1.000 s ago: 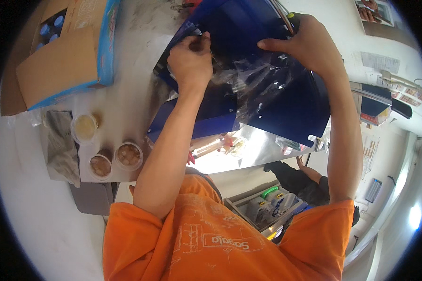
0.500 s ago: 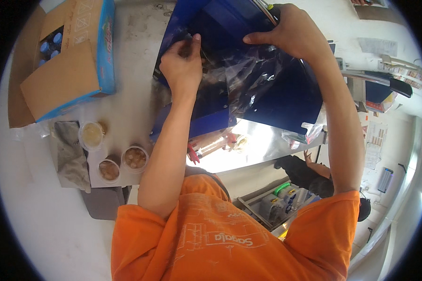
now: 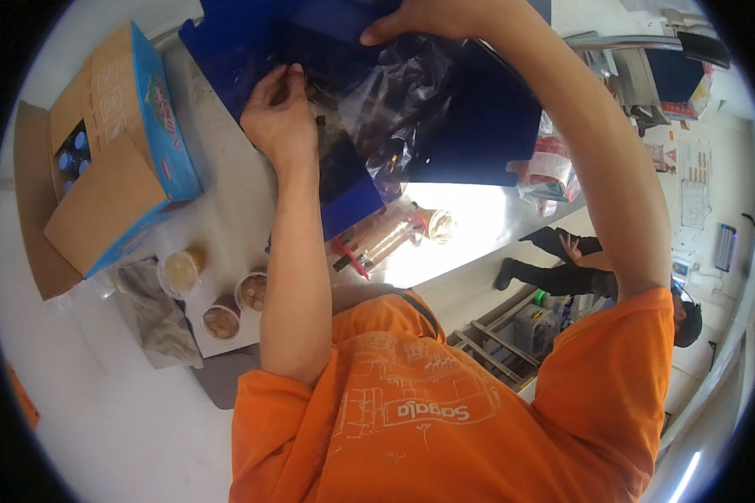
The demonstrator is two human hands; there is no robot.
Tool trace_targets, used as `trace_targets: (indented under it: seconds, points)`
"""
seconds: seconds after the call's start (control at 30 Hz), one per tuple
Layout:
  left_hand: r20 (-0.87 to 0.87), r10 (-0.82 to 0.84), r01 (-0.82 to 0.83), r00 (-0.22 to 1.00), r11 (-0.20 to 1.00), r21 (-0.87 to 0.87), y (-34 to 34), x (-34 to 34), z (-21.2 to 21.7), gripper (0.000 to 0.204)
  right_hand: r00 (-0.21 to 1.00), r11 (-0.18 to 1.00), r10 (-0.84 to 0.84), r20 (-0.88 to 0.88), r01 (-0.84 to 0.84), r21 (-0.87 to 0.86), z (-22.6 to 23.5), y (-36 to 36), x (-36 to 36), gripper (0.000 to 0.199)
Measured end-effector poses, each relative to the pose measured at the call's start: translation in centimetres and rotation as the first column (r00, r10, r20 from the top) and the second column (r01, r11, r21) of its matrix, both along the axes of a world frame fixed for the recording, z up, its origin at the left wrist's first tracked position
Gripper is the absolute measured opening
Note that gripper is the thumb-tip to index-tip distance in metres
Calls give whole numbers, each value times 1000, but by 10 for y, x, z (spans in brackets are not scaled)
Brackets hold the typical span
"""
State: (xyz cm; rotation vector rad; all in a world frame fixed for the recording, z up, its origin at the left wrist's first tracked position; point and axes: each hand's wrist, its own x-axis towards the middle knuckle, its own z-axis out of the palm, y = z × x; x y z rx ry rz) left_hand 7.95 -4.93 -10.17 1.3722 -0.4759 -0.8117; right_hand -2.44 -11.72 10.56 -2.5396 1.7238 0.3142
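Observation:
A large dark-blue plastic box (image 3: 491,134), with flat panels and a tilted edge, lies across the far middle. My right hand (image 3: 449,18) grips its upper part, the thumb stretched over the blue surface; the other fingers are cut off or hidden at the upper border. A crumpled clear plastic bag (image 3: 398,96) lies over the blue panels. At the box's left side, my left hand (image 3: 281,121) is closed, thumb and forefinger near each other. Whatever it pinches is hidden. Dark contents (image 3: 331,138) show beside that hand, too shadowed to name.
An open cardboard box (image 3: 109,180) of blue-capped bottles (image 3: 77,159) stands left. Nearer are cups (image 3: 221,320) and a grey cloth (image 3: 155,314). A clear tube with red ends (image 3: 386,243) lies near the table's front edge. Another person (image 3: 575,268) is beyond, near a ladder (image 3: 495,348).
My view has shifted, so the blue box and both hands appear further left and higher. The right fingers are now mostly out of view. Both hands stay at the box.

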Motion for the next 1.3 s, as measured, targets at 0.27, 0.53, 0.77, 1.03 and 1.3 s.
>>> trace_targets:
  seconds: [0.27,0.53,0.77,1.03,1.3]
  points:
    - [162,-346,256,924,875,412,26,14,3,45,999,999,32,2,-32,-20,-12,-9,-4,59]
    - [653,-704,735,280,594,326,93,-33,78,33,998,999,28,-49,-27,17,-7,-11,-6,61]
    - [795,-494,684,351,716,143,111,-31,72,26,998,993,48,-29,-44,110,7,-2,-4,74]
    - [755,-527,733,389,674,93,119,-33,61,47,993,995,95,-70,-93,30,-6,-2,-17,75]
    - [664,-572,711,482,698,84,126,-10,66,53,987,990,121,-108,-128,-65,-7,5,-12,79]
